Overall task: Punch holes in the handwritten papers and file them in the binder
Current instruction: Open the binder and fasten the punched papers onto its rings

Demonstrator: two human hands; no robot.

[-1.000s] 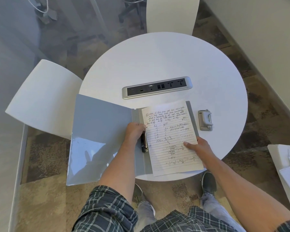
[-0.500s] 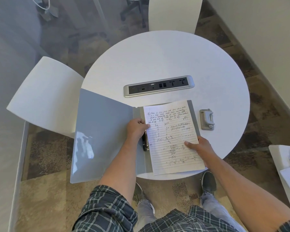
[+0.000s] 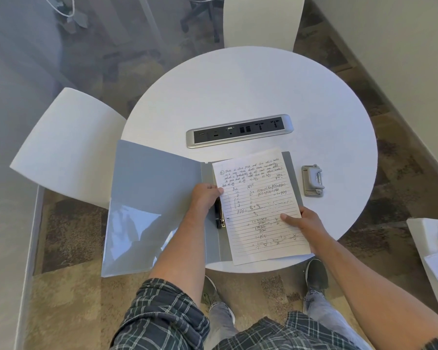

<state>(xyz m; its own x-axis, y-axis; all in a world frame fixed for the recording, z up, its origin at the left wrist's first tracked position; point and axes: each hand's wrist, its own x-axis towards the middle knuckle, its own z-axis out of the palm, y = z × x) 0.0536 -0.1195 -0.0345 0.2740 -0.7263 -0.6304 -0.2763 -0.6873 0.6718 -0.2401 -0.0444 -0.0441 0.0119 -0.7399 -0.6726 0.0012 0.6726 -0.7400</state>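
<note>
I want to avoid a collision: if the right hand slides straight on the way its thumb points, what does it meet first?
Probably the binder rings, after the right hand crosses the handwritten paper it already holds; height above the page is unclear.

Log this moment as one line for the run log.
left hand grips paper's ring-side edge | right hand holds handwritten paper over open binder | hole punch idle

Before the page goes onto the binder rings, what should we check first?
1. Binder lying open on the table: ok.
2. Handwritten page held on both sides, left hand at its ring edge, right hand at the other: ok.
3. Holes in the page lined up with the ring clip: cannot tell.
4. Rings open: cannot tell, the left hand covers part of them.
5. Hole punch out of the way, right of the binder: ok.
</note>
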